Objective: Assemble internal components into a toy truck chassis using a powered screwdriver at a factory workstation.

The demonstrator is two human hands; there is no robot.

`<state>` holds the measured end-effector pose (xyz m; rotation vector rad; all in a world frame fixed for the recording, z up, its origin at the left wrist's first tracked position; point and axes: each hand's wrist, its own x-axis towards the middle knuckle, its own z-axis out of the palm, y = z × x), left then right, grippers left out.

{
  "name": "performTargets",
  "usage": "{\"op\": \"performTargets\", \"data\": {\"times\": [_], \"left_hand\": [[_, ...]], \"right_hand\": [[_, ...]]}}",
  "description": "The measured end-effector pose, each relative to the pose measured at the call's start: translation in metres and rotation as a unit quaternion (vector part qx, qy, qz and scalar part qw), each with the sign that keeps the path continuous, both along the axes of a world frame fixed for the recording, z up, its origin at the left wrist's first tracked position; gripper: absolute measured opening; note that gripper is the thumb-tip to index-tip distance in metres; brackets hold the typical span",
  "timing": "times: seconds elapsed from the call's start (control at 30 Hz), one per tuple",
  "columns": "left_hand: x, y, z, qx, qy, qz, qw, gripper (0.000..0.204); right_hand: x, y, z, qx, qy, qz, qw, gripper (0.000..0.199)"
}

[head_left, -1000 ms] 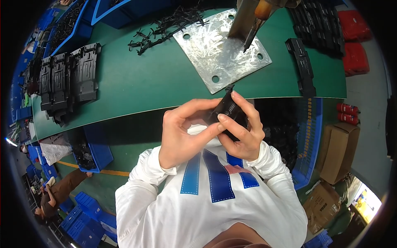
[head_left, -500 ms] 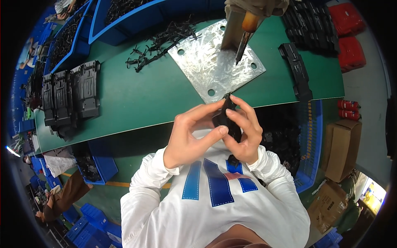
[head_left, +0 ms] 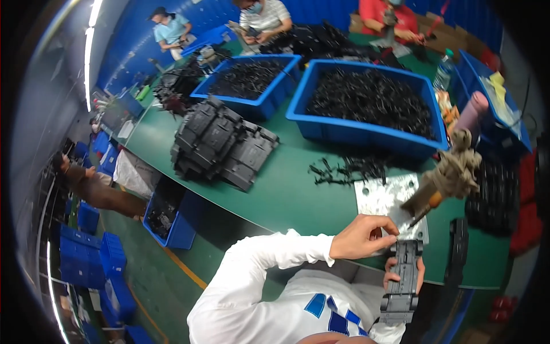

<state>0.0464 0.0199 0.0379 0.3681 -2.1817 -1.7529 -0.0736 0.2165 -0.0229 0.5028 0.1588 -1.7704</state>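
Note:
My right hand [head_left: 390, 276] grips a long black plastic part [head_left: 404, 272] from behind, its fingers wrapped round both edges. The part's ribbed, chassis-like face is turned up. At its far end is my left hand [head_left: 363, 236], thumb and forefinger closed in a pinch; what is between them, if anything, is too small to name. Just beyond the hands lies a shiny metal plate [head_left: 375, 198] with corner holes. A post [head_left: 421, 196] wrapped in tan cloth stands on it, with a pointed, orange-handled tool [head_left: 436, 199] against it.
Two blue bins [head_left: 366, 132] of small black pieces stand across the green table [head_left: 309, 212]. Loose black pieces [head_left: 349, 170] lie before them. Black parts are stacked [head_left: 215, 140] at left; another part [head_left: 456, 252] lies at right. Co-workers [head_left: 265, 20] sit at the far side.
The view has swung left and up, bringing bins and co-workers into sight. The black part has turned face up in my right hand. My left hand has shifted to its far end.

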Motion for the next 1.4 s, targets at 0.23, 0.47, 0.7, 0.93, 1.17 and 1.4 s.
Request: {"op": "performTargets", "data": {"times": [0.23, 0.47, 0.7, 0.93, 1.17, 1.4], "left_hand": [[-0.031, -0.061, -0.008, 0.118, 0.161, 0.174, 0.964, 0.013], [-0.034, -0.055, -0.042, 0.122, 0.082, 0.08, 0.986, 0.018], [-0.023, -0.05, -0.04, 0.193, -0.042, -0.08, 0.977, 0.035], [-0.022, -0.048, -0.038, 0.205, -0.098, -0.125, 0.966, 0.047], [-0.019, -0.048, -0.037, 0.232, -0.123, -0.134, 0.955, 0.052], [-0.018, -0.048, -0.039, 0.23, -0.124, -0.141, 0.955, 0.048]], "right_hand": [[-0.008, -0.015, 0.003, 0.036, -0.052, 0.006, 0.998, 0.039], [-0.008, -0.026, 0.008, 0.025, -0.063, -0.001, 0.998, 0.043], [-0.003, -0.034, 0.012, 0.024, -0.072, 0.004, 0.997, 0.045], [0.0, -0.041, 0.012, 0.007, -0.081, -0.004, 0.997, 0.047], [0.001, -0.046, 0.012, -0.012, -0.084, -0.003, 0.996, 0.05], [0.001, -0.048, 0.017, 0.006, -0.097, -0.009, 0.995, 0.051]]}}
